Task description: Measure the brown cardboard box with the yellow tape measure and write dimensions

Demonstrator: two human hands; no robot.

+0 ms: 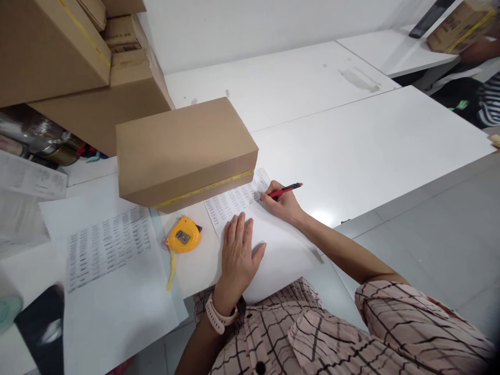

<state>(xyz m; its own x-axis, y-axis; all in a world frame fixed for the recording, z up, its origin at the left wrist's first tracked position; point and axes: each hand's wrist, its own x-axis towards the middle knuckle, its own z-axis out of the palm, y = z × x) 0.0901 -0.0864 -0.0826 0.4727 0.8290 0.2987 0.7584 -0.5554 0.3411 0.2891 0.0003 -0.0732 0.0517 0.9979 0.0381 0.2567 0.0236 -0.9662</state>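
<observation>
in front of the cardboard box [187, 148] lies the written sheet [279, 260], under the left hand [238, 255] (flat, fingers slightly apart). by the box's right corner, the right hand [285, 206] clamps its fingers on the red pen [286, 189]; firm left pressure should steady writing.

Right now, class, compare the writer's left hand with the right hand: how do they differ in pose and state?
The left hand lies palm down, while the right hand is curled around a pen. The left hand holds nothing visible; the right hand grips that red and black pen. The left hand has a pale band at its wrist; the right hand shows none. Both are at the same sheet of paper.
</observation>
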